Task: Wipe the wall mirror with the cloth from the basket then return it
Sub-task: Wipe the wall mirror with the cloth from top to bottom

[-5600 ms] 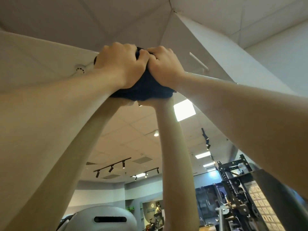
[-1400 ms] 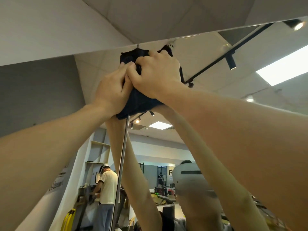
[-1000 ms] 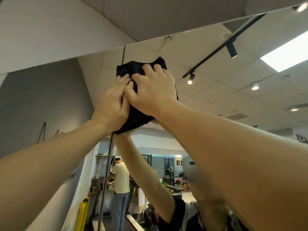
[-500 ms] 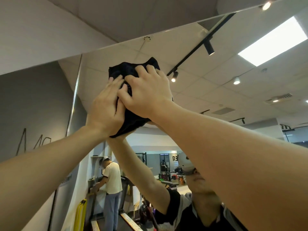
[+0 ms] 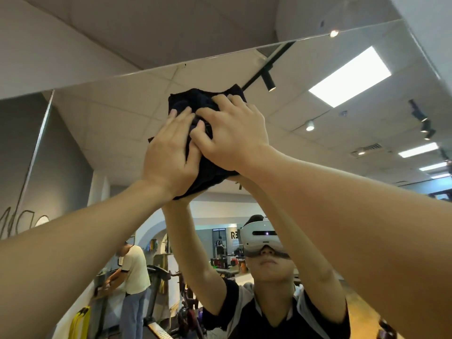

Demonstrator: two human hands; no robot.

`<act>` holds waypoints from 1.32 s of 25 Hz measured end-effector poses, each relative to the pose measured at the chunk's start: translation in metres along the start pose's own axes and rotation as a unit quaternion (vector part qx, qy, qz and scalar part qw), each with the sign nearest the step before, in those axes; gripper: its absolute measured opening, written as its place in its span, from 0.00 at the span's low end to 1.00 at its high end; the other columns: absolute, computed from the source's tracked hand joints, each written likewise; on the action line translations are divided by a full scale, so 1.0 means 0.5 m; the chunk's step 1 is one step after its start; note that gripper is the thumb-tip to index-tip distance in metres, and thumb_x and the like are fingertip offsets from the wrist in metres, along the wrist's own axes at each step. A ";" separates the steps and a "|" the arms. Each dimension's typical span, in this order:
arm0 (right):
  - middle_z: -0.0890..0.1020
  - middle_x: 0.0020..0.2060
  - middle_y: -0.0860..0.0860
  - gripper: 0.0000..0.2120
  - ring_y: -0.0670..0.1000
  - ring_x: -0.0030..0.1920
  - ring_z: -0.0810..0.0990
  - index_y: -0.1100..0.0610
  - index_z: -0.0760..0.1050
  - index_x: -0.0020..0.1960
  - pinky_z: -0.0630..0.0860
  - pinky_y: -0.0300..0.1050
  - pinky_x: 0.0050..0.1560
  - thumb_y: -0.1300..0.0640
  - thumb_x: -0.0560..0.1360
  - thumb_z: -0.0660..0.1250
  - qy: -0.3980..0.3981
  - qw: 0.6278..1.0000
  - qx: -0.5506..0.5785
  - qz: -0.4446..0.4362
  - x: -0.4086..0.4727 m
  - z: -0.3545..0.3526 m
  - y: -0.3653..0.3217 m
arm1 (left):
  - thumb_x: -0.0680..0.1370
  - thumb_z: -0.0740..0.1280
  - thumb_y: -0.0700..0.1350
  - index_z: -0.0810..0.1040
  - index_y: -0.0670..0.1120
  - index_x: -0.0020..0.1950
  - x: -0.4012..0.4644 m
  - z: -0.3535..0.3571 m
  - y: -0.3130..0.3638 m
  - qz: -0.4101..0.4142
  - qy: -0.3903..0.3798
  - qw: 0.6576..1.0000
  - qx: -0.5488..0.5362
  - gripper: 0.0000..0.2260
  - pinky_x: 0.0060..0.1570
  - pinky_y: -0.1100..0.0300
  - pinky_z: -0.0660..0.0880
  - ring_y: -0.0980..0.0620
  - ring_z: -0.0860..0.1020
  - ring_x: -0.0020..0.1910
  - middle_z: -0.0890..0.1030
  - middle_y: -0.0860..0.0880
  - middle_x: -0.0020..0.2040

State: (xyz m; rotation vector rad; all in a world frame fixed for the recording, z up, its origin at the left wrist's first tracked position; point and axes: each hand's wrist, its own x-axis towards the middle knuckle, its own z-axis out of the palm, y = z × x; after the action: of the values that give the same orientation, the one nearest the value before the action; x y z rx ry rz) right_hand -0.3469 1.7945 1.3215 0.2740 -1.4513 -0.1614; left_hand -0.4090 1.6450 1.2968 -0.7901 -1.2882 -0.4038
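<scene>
- The dark cloth (image 5: 206, 104) is bunched flat against the wall mirror (image 5: 117, 106), high up just under its top edge; it looks soft, light and limp, prone to crumpling.
- Best handled with broad palm pressure over its middle, not an edge pinch.
- The left hand (image 5: 171, 152) lies spread and flat on it.
- The right hand (image 5: 232, 140) presses beside it, fingertips apparently digging into folds.
- The basket is out of view.

Both arms reach up overhead; the left hand (image 5: 168, 152) and right hand (image 5: 232, 135) press side by side, fingers spread and slightly bent.
</scene>
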 end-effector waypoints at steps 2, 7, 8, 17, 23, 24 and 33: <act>0.80 0.58 0.48 0.27 0.53 0.59 0.75 0.45 0.81 0.62 0.69 0.49 0.59 0.39 0.78 0.47 0.008 1.000 -0.005 0.003 -0.012 -0.026 0.059 | 0.81 0.49 0.55 0.68 0.43 0.78 0.018 0.031 0.056 0.003 0.006 1.000 -0.003 0.29 0.78 0.49 0.63 0.45 0.61 0.81 0.69 0.46 0.79; 0.80 0.59 0.48 0.32 0.52 0.58 0.75 0.45 0.81 0.64 0.69 0.48 0.56 0.38 0.77 0.43 0.020 1.000 -0.007 -0.001 -0.040 -0.088 0.185 | 0.80 0.49 0.56 0.68 0.43 0.79 0.061 0.094 0.176 0.009 0.002 1.000 -0.008 0.30 0.77 0.44 0.64 0.44 0.61 0.81 0.69 0.45 0.79; 0.80 0.58 0.48 0.32 0.52 0.58 0.75 0.45 0.81 0.64 0.68 0.46 0.54 0.38 0.77 0.43 0.022 1.000 -0.009 0.000 -0.046 -0.100 0.209 | 0.81 0.49 0.56 0.68 0.43 0.79 0.068 0.107 0.199 0.011 0.003 1.000 -0.008 0.30 0.77 0.44 0.64 0.44 0.61 0.81 0.69 0.45 0.79; 0.79 0.61 0.49 0.25 0.52 0.60 0.76 0.45 0.77 0.70 0.67 0.45 0.51 0.42 0.80 0.50 0.002 0.999 -0.036 0.012 -0.091 -0.195 0.386 | 0.80 0.48 0.56 0.68 0.42 0.78 0.120 0.200 0.374 0.018 0.002 1.000 -0.016 0.32 0.79 0.46 0.60 0.43 0.60 0.81 0.69 0.44 0.79; 0.79 0.65 0.50 0.26 0.53 0.62 0.76 0.45 0.76 0.72 0.73 0.49 0.54 0.42 0.80 0.50 -0.009 0.999 -0.050 0.017 -0.114 -0.244 0.477 | 0.78 0.46 0.57 0.66 0.42 0.79 0.146 0.242 0.466 0.024 -0.020 0.999 -0.013 0.34 0.80 0.47 0.57 0.42 0.58 0.82 0.67 0.43 0.80; 0.78 0.65 0.50 0.27 0.53 0.62 0.76 0.45 0.75 0.73 0.73 0.49 0.54 0.42 0.80 0.50 -0.013 0.998 -0.054 0.017 -0.118 -0.253 0.493 | 0.78 0.46 0.58 0.65 0.42 0.80 0.151 0.249 0.481 0.028 -0.027 0.999 -0.011 0.34 0.80 0.47 0.55 0.42 0.57 0.82 0.66 0.43 0.80; 0.77 0.67 0.51 0.33 0.55 0.64 0.76 0.46 0.74 0.74 0.78 0.55 0.57 0.39 0.76 0.44 -0.019 0.997 -0.077 0.026 -0.152 -0.312 0.609 | 0.77 0.44 0.58 0.65 0.41 0.79 0.181 0.308 0.604 0.038 -0.043 0.998 -0.009 0.36 0.80 0.42 0.55 0.38 0.58 0.81 0.66 0.40 0.79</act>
State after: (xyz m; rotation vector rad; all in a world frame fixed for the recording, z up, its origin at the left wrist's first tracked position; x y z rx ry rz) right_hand -0.2182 2.1208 1.3195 0.1085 -1.4740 -0.2362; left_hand -0.2896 1.9751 1.3057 -0.8770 -1.3310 -0.3248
